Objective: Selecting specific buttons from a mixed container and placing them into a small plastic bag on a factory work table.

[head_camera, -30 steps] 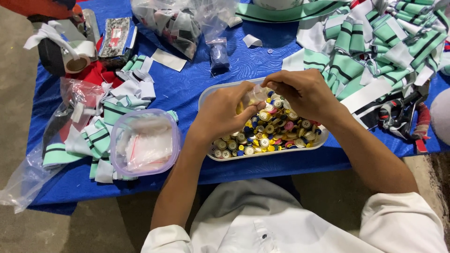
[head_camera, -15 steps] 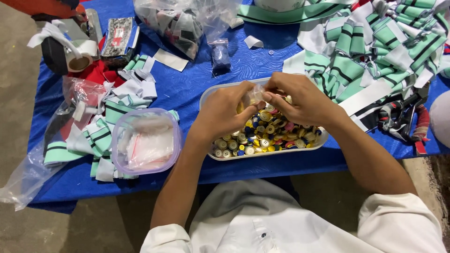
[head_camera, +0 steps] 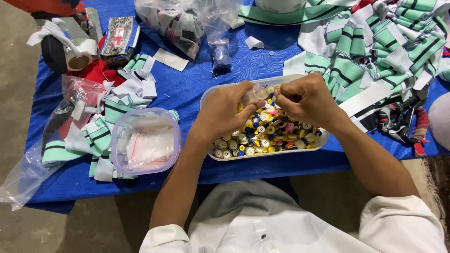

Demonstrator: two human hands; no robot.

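Clear small bag (head_camera: 255, 93) pinched between left hand (head_camera: 225, 112) and right hand (head_camera: 307, 100), directly above button tray (head_camera: 213, 96); fingers closed on it.

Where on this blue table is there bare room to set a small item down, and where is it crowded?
Bare blue tablecloth shows between the oblong white tray of mixed buttons and the clear plastic bags of fabric. A narrower strip lies between the tray and the lidded clear plastic container. The green-and-white striped fabric pieces crowd the right side.
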